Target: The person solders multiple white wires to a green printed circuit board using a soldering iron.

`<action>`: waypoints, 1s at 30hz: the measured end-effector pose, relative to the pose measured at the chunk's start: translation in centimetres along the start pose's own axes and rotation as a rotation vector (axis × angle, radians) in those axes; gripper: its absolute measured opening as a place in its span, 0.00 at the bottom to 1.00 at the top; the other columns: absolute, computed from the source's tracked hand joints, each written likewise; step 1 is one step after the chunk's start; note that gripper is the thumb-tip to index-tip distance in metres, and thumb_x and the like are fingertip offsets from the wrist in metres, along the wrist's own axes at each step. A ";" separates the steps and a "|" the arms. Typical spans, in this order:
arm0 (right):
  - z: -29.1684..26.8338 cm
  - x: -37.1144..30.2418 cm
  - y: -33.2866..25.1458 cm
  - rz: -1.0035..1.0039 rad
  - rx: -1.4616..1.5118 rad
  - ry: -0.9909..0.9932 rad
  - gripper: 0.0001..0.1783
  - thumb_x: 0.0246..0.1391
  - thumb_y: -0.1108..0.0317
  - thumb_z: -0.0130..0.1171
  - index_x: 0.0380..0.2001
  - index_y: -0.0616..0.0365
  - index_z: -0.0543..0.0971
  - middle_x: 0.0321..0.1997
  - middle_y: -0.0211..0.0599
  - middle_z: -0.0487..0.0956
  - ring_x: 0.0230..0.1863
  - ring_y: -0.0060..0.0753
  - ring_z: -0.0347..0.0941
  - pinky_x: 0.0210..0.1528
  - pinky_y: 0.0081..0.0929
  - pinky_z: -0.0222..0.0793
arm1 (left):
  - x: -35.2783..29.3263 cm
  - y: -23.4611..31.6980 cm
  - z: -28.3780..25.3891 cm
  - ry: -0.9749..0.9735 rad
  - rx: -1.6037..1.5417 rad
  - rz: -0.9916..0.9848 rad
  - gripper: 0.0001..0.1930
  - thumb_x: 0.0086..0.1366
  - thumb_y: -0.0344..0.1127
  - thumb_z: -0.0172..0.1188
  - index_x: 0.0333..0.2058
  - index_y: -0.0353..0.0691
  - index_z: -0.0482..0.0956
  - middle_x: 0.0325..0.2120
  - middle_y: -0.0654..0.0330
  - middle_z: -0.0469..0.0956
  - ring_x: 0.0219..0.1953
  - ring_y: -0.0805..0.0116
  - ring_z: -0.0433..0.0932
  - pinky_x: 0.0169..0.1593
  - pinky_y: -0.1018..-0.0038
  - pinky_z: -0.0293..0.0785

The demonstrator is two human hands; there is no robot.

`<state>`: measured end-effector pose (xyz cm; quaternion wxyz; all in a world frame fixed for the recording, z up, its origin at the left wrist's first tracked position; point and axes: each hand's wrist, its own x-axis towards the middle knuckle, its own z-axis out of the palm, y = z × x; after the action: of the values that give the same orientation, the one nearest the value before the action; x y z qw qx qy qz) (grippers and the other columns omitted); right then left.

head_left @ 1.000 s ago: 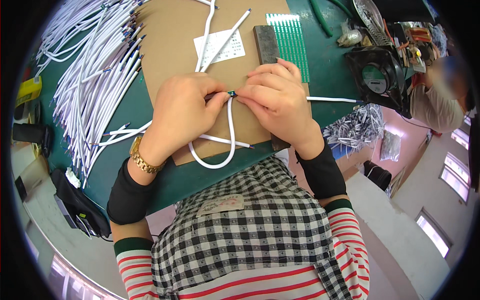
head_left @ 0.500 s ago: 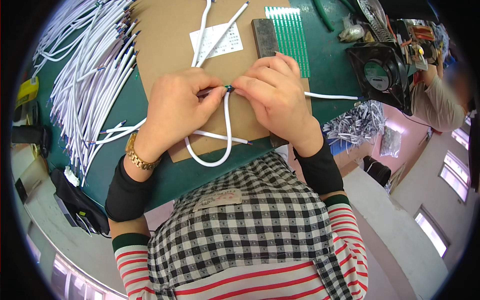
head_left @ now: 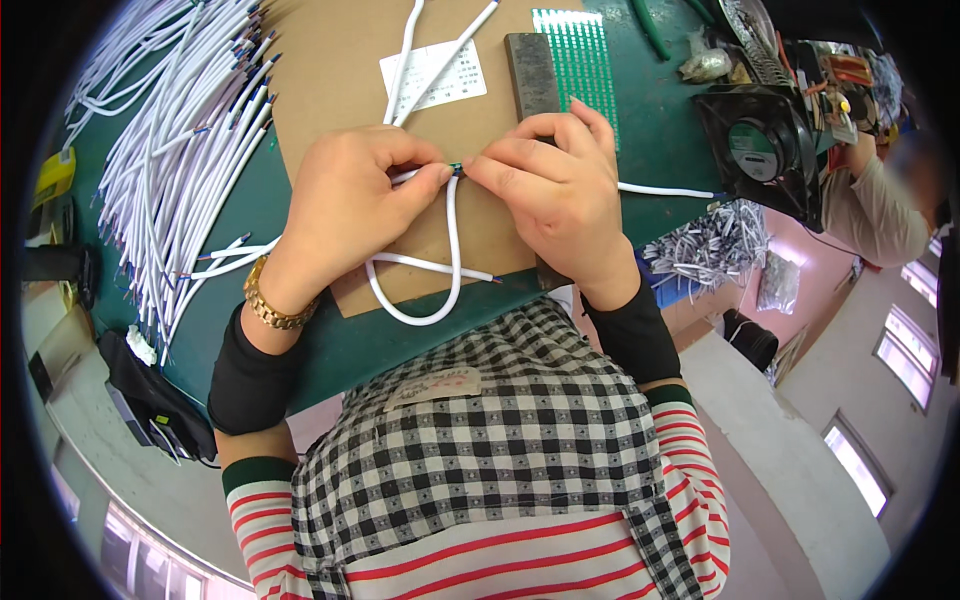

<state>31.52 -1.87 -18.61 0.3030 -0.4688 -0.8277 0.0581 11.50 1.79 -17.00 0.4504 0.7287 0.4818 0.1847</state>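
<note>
Over the brown cardboard (head_left: 350,90), my two hands meet fingertip to fingertip. Between the thumb and forefinger of my left hand (head_left: 350,195) is a tiny green piece (head_left: 456,168), perhaps a circuit board. The dark wire end of a white cable (head_left: 454,240) meets it there, and the cable loops down towards me and back under my left hand. My right hand (head_left: 565,195) pinches at that wire end, its other fingers curled loosely. What lies inside the two pinches is mostly hidden.
A thick heap of white cables (head_left: 190,190) covers the left. More cables cross a printed paper (head_left: 455,80). Beyond my right hand are a dark metal bar (head_left: 533,75) and a green board panel (head_left: 578,60). A black fan (head_left: 755,150) stands farther right, near another person's arm (head_left: 870,210).
My right hand's fingers have shifted and lifted slightly at the joint. My left hand keeps its pinch, and the cable loop hangs nearly the same.
</note>
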 end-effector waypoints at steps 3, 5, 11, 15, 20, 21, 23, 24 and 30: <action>0.1 -0.1 0.1 -0.009 0.006 -0.016 0.11 0.38 0.73 0.60 0.29 0.46 0.83 0.32 0.20 0.79 0.39 0.29 0.72 0.53 0.41 0.60 | 0.0 0.2 0.1 0.001 0.049 -0.019 0.07 0.55 0.30 0.63 0.30 0.31 0.81 0.23 0.57 0.79 0.25 0.71 0.76 0.31 0.77 0.71; 0.4 -0.1 0.3 -0.037 0.013 -0.009 0.10 0.38 0.71 0.58 0.28 0.47 0.82 0.32 0.20 0.79 0.39 0.28 0.72 0.54 0.43 0.59 | 0.0 0.3 0.2 0.003 0.081 -0.031 0.08 0.55 0.31 0.63 0.30 0.31 0.81 0.24 0.57 0.79 0.25 0.70 0.76 0.31 0.77 0.71; 0.9 -0.1 0.5 -0.043 0.045 -0.015 0.09 0.39 0.69 0.57 0.27 0.49 0.82 0.31 0.21 0.78 0.40 0.28 0.73 0.54 0.44 0.58 | 0.2 0.5 0.1 -0.014 0.110 -0.063 0.08 0.55 0.32 0.63 0.30 0.32 0.82 0.24 0.57 0.80 0.25 0.70 0.77 0.31 0.77 0.72; -0.2 0.1 0.5 -0.046 0.027 -0.006 0.10 0.38 0.73 0.63 0.28 0.49 0.83 0.33 0.29 0.80 0.43 0.38 0.74 0.48 0.37 0.67 | 0.5 0.6 -0.2 -0.051 0.109 -0.099 0.08 0.55 0.32 0.62 0.30 0.32 0.82 0.22 0.57 0.80 0.23 0.72 0.77 0.30 0.77 0.72; -5.7 -2.4 2.1 0.000 0.046 0.271 0.10 0.39 0.80 0.63 0.30 0.60 0.82 0.37 0.40 0.80 0.45 0.45 0.74 0.45 0.35 0.71 | 0.5 0.6 -0.2 -0.053 0.113 -0.107 0.09 0.55 0.33 0.62 0.29 0.31 0.81 0.21 0.58 0.80 0.22 0.73 0.76 0.29 0.77 0.71; -6.7 -3.3 2.8 0.047 -0.006 0.421 0.09 0.41 0.79 0.63 0.30 0.60 0.81 0.35 0.38 0.80 0.43 0.44 0.75 0.44 0.34 0.71 | 0.4 0.5 -0.1 -0.039 0.098 -0.088 0.09 0.55 0.33 0.62 0.29 0.32 0.82 0.20 0.58 0.79 0.22 0.73 0.76 0.28 0.77 0.70; -9.3 -5.2 5.4 0.155 -0.128 0.703 0.08 0.45 0.78 0.64 0.31 0.61 0.80 0.33 0.38 0.80 0.40 0.40 0.75 0.45 0.32 0.72 | 0.4 0.4 -0.2 -0.020 0.085 -0.062 0.09 0.55 0.33 0.62 0.29 0.32 0.82 0.20 0.58 0.79 0.22 0.73 0.76 0.28 0.77 0.70; -11.0 -6.1 7.2 0.247 -0.210 0.825 0.07 0.47 0.78 0.63 0.32 0.62 0.80 0.33 0.39 0.80 0.40 0.37 0.75 0.45 0.30 0.72 | 0.3 0.3 -0.2 -0.039 0.109 -0.097 0.09 0.55 0.33 0.62 0.29 0.32 0.82 0.19 0.57 0.79 0.21 0.73 0.76 0.27 0.77 0.70; -19.0 -12.3 21.9 0.717 -0.160 1.026 0.09 0.49 0.72 0.65 0.35 0.63 0.79 0.34 0.36 0.79 0.34 0.22 0.73 0.37 0.19 0.71 | 0.5 0.7 -0.2 -0.012 0.118 -0.021 0.08 0.54 0.33 0.60 0.28 0.34 0.82 0.15 0.56 0.77 0.17 0.72 0.74 0.24 0.74 0.69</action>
<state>62.96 -3.33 -17.06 0.5873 -0.7064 -0.3701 -0.1384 11.98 2.26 -16.46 0.4114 0.7500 0.4967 0.1468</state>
